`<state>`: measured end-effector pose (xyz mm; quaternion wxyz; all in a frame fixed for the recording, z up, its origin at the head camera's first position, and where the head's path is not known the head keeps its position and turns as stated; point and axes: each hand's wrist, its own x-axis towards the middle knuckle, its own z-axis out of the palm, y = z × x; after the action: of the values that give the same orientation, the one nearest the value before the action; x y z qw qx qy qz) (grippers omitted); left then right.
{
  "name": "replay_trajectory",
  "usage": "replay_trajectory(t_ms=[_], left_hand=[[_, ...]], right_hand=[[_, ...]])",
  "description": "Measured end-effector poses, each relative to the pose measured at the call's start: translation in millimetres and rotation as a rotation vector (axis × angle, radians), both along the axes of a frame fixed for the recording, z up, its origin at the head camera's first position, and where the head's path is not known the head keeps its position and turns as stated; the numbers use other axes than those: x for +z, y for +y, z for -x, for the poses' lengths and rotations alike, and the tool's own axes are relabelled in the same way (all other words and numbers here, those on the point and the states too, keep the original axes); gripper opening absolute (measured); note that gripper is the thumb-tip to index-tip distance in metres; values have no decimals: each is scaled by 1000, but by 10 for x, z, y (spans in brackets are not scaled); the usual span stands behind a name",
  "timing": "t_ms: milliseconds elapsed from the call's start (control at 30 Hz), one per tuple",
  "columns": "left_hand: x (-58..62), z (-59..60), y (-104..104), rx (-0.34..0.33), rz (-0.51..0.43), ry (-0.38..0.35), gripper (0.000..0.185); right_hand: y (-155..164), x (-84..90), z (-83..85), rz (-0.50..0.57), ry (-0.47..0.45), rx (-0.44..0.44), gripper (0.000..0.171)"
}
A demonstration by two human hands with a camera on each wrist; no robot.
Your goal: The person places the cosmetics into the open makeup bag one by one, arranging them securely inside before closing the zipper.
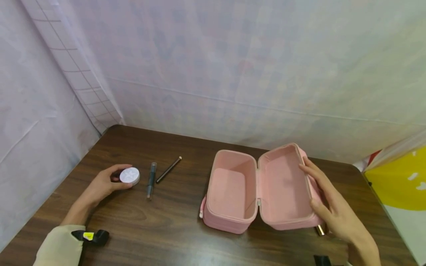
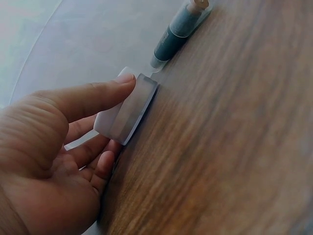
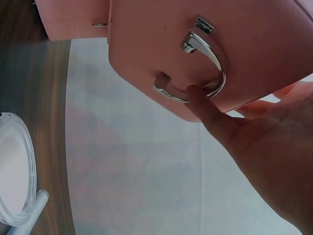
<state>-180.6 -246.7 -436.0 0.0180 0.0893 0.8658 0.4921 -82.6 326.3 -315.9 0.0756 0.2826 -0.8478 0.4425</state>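
- We see a small round white jar with a star-patterned lid in the left middle of the head view, sitting on the dark wooden worktop.
- Our left hand grips that jar: in the left wrist view the thumb lies curled along its top edge and the fingers curl beneath it, so the jar is pinched between them.
- Just right of the jar lies a dark tube with a clear cap, end toward us; the left wrist view shows the tube near the top of the frame, its tip almost at the jar.
- Beside the tube, a thin dark pencil with a light tip lies slanted toward the upper right.
- Right of centre stands an open pink cosmetic case, its lid swung out to the right, both halves showing bare pink lining.
- Our right hand holds the lid's outer side, fingers spread along the rim with the thumb at the lower edge.
- In the right wrist view one fingertip presses against a curved metal handle on the lid's pink outside.
- At the lower left of that view we see a round white-rimmed mirror.
- A pale sheet hangs behind the worktop, and something yellow shows at the right edge.
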Motion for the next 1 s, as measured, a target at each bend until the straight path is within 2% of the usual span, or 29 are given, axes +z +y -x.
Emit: replay_trajectory(t_ms=[100,300,433,700,1000], left_hand=[[5,-9,-1,3,6,2,65],[8,-32,21,12,-11,19,63],[46,-44,47,23,-29,26,62],[228,-66,137,-7,-13,51,63],[460,-149,297,-41,-23,88,63]], right_hand=[[4,-11,12,38,20,41,61],[-10,3,-27,1,-55,-19,66],[-7,13,-35,-24,-69,-34,67],[-2,18,-35,-49,-56,-35,70],[-5,0,-25,-37,-38,-37,70]])
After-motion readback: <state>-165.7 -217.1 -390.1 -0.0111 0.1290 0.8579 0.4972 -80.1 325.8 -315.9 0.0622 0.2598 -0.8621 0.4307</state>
